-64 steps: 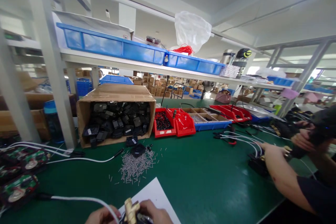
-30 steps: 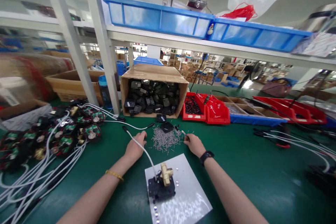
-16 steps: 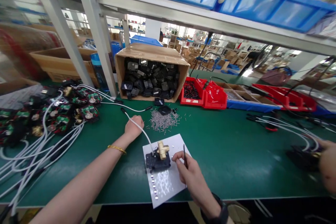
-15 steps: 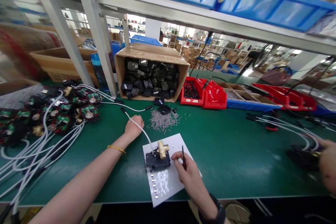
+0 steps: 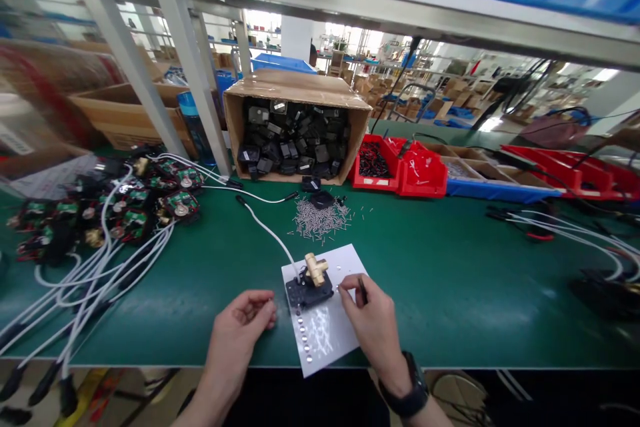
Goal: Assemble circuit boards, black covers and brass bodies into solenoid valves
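Observation:
A black housing [image 5: 310, 292] with a brass tee fitting [image 5: 316, 269] on top rests on a white sheet [image 5: 345, 333]. A white cable [image 5: 273, 233] runs from it to the back left. My right hand [image 5: 373, 317] is closed around a slim dark tool [image 5: 363, 290]; its thumb and forefinger pinch together just right of the housing, beside a tiny shiny piece. To the left of the sheet is my left hand [image 5: 245, 327], fingers curled and thumb against fingertips; what they hold, if anything, is too small to name. Small silver discs [image 5: 304, 339] line the sheet's left side.
Loose screws [image 5: 320, 217] lie in a pile behind the sheet. Beyond stands a cardboard box [image 5: 300, 83] of black housings. Red bins [image 5: 423, 177] are at right, wired circuit assemblies [image 5: 135, 220] at left. Another person's hand was at the far right edge.
My left hand has come back from beside the screw pile to the sheet's left edge. My right hand stays by the housing, still with the dark tool. The view has shifted slightly.

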Motion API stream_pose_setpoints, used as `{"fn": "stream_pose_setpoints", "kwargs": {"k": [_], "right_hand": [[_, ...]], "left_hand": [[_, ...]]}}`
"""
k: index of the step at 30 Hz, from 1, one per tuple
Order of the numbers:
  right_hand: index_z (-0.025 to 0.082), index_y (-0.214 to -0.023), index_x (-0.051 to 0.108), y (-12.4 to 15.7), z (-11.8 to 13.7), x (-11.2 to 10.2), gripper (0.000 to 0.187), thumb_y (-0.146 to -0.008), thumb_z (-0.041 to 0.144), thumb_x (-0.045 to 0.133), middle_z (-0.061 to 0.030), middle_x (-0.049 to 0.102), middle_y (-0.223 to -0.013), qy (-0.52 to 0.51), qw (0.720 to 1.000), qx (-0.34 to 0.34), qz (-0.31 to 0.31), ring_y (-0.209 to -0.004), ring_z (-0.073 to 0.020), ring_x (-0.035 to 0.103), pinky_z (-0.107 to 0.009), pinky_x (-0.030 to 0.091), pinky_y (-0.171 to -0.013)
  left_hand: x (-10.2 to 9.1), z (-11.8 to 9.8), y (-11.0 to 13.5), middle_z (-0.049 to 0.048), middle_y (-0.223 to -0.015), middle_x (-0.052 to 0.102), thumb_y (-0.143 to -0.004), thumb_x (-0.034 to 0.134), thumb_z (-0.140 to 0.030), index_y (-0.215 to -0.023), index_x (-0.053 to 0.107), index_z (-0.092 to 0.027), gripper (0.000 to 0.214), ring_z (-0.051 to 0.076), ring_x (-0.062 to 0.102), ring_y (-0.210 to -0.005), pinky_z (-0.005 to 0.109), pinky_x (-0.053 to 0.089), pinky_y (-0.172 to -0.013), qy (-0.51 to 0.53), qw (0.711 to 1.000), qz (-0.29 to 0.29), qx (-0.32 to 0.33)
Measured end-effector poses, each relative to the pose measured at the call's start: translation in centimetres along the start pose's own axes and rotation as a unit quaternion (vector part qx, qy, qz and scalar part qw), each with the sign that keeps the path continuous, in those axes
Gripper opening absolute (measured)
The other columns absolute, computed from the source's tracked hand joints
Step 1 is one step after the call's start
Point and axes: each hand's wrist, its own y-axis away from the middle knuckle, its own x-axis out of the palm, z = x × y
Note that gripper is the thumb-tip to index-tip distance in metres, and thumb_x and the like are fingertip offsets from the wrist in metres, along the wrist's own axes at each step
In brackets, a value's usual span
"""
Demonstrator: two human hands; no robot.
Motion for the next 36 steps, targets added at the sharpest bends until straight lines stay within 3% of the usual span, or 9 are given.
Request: {"fn": "stream_pose_setpoints", "kwargs": {"k": [4, 9, 16, 22, 25, 30, 33, 36], "right_hand": [[0.02, -0.069, 0.054, -0.2, 0.0, 0.4, 0.007, -0.075, 0.019, 0.05, 0.0008, 0.058, -0.063, 0.004, 1.0, -0.018, 0.02, -0.05, -0.0124, 0.044, -0.024, 0.035, -0.05], [0.02, -0.073, 0.053, 1.1, 0.0, 1.1, 0.01, -0.077, 0.015, 0.045, -0.003, 0.06, -0.072, 0.013, 0.998, -0.053, 0.02, -0.065, -0.0163, 0.056, -0.025, 0.042, -0.059], [0.019, -0.078, 0.057, 1.7, -0.3, 1.0, 0.018, -0.08, 0.01, 0.042, -0.0064, 0.062, -0.083, -0.004, 0.994, -0.104, 0.034, -0.079, -0.0175, 0.059, -0.027, 0.047, -0.069], [0.018, -0.084, 0.062, 1.9, -0.3, 0.6, 0.02, -0.081, 0.009, 0.045, -0.0075, 0.064, -0.087, -0.045, 0.992, -0.114, 0.025, -0.083, -0.0181, 0.061, -0.028, 0.05, -0.074], [0.019, -0.086, 0.063, 2.0, 0.1, 0.3, 0.02, -0.082, 0.01, 0.045, -0.0071, 0.064, -0.088, -0.053, 0.992, -0.108, 0.037, -0.084, -0.0181, 0.061, -0.028, 0.05, -0.075], [0.02, -0.094, 0.063, 1.2, 0.3, -0.7, 0.02, -0.08, 0.014, 0.051, -0.0072, 0.065, -0.095, -0.036, 0.993, -0.081, 0.077, -0.09, -0.0208, 0.061, -0.033, 0.049, -0.081], [0.022, -0.117, 0.053, 0.0, 0.3, -1.0, 0.048, -0.07, 0.013, 0.061, -0.0078, 0.058, -0.118, -0.02, 0.993, -0.068, 0.1, -0.109, -0.0233, 0.053, -0.039, 0.042, -0.096], [0.025, -0.133, 0.036, -1.3, 0.7, -1.1, 0.079, -0.062, 0.01, 0.067, -0.0068, 0.047, -0.133, -0.009, 0.985, -0.05, 0.167, -0.119, -0.0234, 0.045, -0.04, 0.035, -0.102]], "left_hand": [[1.7, 1.2, 1.2, 0.0041, -0.074, 0.067, -0.069, 0.064, -0.035, -0.071, 0.063, -0.018, 0.017, 0.019, 0.063, -0.071, 0.029, 0.051, -0.07, -0.066, 0.994, 0.006, 0.086], [2.3, 2.1, 1.1, 0.0044, -0.08, 0.07, -0.078, 0.058, -0.027, -0.073, 0.066, -0.021, 0.011, 0.02, 0.064, -0.078, 0.03, 0.05, -0.078, -0.198, 0.957, 0.003, 0.213], [2.5, 2.3, 0.0, 0.0045, -0.081, 0.071, -0.08, 0.057, -0.024, -0.078, 0.068, -0.02, 0.013, 0.019, 0.065, -0.077, 0.029, 0.05, -0.076, -0.264, 0.92, -0.007, 0.289], [2.4, 2.6, -0.1, 0.0015, -0.076, 0.07, -0.083, 0.055, -0.025, -0.077, 0.067, -0.02, 0.014, 0.016, 0.065, -0.071, 0.026, 0.051, -0.069, -0.255, 0.882, -0.03, 0.394], [2.5, 2.4, -0.3, 0.001, -0.075, 0.069, -0.083, 0.056, -0.024, -0.076, 0.066, -0.02, 0.013, 0.015, 0.064, -0.071, 0.025, 0.049, -0.068, -0.27, 0.884, -0.023, 0.382], [2.8, 1.5, -0.6, -0.0006, -0.068, 0.065, -0.079, 0.06, -0.025, -0.068, 0.062, -0.019, 0.013, 0.016, 0.061, -0.064, 0.025, 0.045, -0.062, -0.316, 0.898, 0.004, 0.307], [3.1, 1.5, -0.5, -0.0016, -0.062, 0.061, -0.076, 0.063, -0.026, -0.06, 0.056, -0.019, 0.019, 0.015, 0.057, -0.061, 0.025, 0.04, -0.059, -0.333, 0.906, 0.005, 0.26], [2.9, 1.3, -0.2, -0.0056, -0.053, 0.048, -0.066, 0.071, -0.028, -0.059, 0.047, -0.019, 0.026, 0.012, 0.048, -0.051, 0.023, 0.035, -0.052, -0.293, 0.935, -0.03, 0.199]]}}
